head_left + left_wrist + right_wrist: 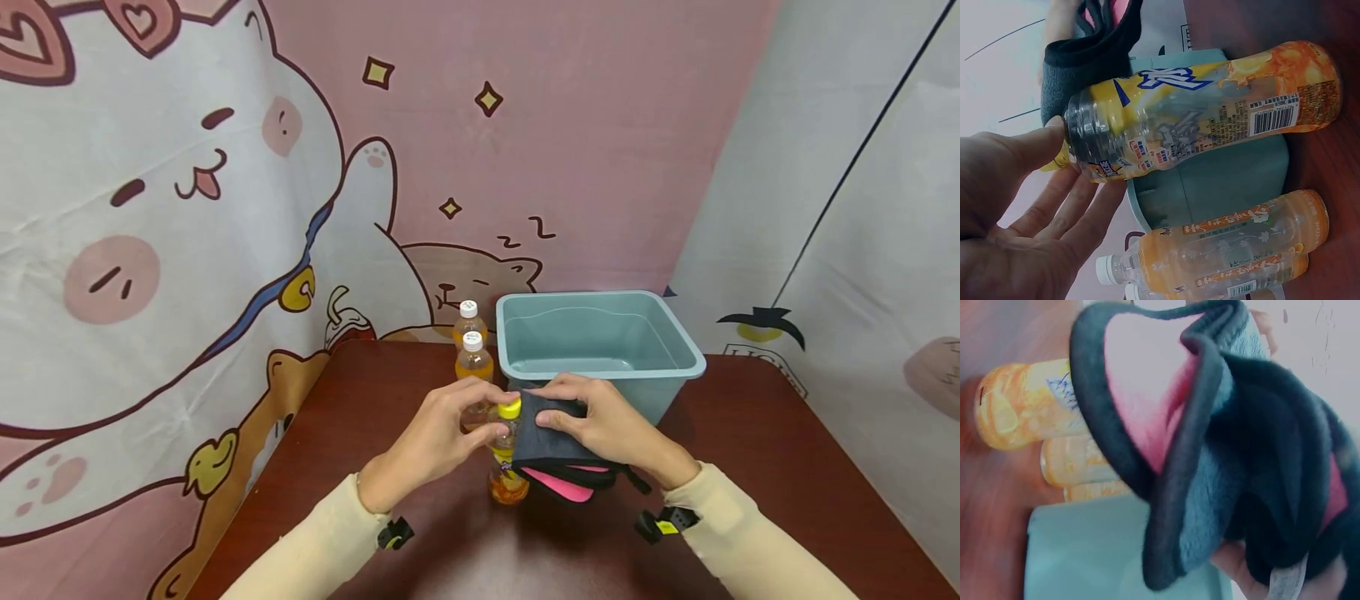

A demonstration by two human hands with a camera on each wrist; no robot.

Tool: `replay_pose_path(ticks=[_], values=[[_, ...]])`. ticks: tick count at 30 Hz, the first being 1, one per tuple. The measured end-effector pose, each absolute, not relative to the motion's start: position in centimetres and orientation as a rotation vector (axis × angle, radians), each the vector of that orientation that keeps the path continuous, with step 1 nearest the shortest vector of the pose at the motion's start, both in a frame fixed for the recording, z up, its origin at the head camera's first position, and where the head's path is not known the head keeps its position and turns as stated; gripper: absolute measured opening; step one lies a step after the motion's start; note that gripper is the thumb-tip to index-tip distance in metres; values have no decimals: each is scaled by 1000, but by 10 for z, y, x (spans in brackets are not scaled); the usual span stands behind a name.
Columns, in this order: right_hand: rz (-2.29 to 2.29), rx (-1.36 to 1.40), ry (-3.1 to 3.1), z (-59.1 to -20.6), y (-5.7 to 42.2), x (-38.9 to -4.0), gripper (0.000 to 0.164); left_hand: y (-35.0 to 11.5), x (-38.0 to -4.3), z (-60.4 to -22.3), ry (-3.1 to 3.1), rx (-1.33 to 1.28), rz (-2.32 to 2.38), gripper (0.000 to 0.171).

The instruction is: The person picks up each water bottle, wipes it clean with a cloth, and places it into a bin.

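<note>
A clear bottle with a yellow cap and a yellow-orange label stands upright on the table. My left hand pinches it at the neck, thumb on the near side and fingers behind; the left wrist view shows the bottle's label from the side. My right hand grips a folded dark grey cloth with black edging and a pink inner side. The cloth hangs right beside the bottle's cap and covers part of its side. In the right wrist view the folds of the cloth hide most of the right fingers.
Two white-capped bottles, one in front of the other, stand behind the left hand. A light blue plastic bin sits at the back of the brown table. Behind hangs a printed cloth backdrop.
</note>
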State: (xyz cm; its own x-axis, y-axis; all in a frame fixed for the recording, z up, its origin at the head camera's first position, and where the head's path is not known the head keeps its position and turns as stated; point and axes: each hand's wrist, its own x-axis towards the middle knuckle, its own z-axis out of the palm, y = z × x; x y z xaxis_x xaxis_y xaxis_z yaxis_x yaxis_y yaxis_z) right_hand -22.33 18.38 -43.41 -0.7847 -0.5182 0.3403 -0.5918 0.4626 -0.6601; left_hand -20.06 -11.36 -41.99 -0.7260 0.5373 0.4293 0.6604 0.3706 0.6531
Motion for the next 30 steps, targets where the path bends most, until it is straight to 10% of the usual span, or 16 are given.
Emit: replay_pose_path(ticks=[30], values=[[870, 1080, -2794, -462, 187, -221, 41, -113, -197, -421, -2463, -1115, -1239, 48]])
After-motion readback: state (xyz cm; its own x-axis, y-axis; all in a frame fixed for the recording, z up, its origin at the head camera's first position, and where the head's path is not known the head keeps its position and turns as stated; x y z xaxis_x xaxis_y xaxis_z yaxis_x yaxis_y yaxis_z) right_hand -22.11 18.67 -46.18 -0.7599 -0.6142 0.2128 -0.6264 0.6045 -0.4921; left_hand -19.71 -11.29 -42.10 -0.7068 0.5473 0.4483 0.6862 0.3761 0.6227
